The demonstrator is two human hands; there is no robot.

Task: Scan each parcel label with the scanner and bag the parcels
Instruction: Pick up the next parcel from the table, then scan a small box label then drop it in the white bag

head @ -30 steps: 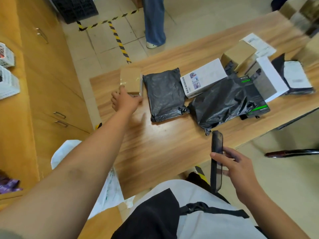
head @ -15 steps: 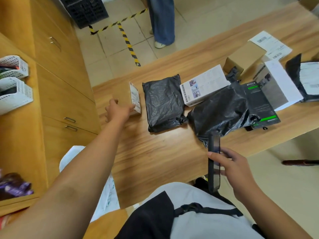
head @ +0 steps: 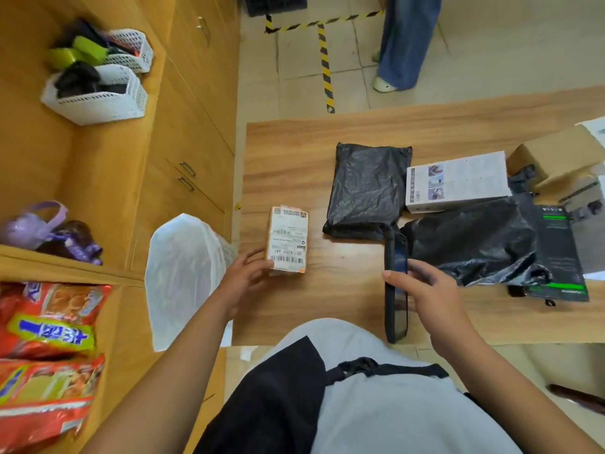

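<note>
A small brown box [head: 288, 244] lies on the wooden table [head: 294, 165] with its white barcode label facing up. My left hand [head: 244, 276] grips the box's near left corner. My right hand [head: 425, 296] holds a dark phone-like scanner [head: 396, 286] edge-on, to the right of the box and apart from it. A flat black mailer [head: 366, 188] lies beyond. A larger crumpled black mailer [head: 474, 240] sits to its right. A white bag [head: 183, 276] hangs open at the table's left edge.
A white printed box [head: 458, 181], a brown carton [head: 553, 155] and a black-and-green package [head: 559, 253] crowd the table's right side. Wooden cabinets [head: 183, 158] with white baskets [head: 98, 96] and snack packs [head: 45, 355] stand left. Another person's legs [head: 402, 40] are beyond the table.
My left hand has pulled the small box from the far left of the table toward me and turned it label up. The scanner hand has stayed near the table's front edge.
</note>
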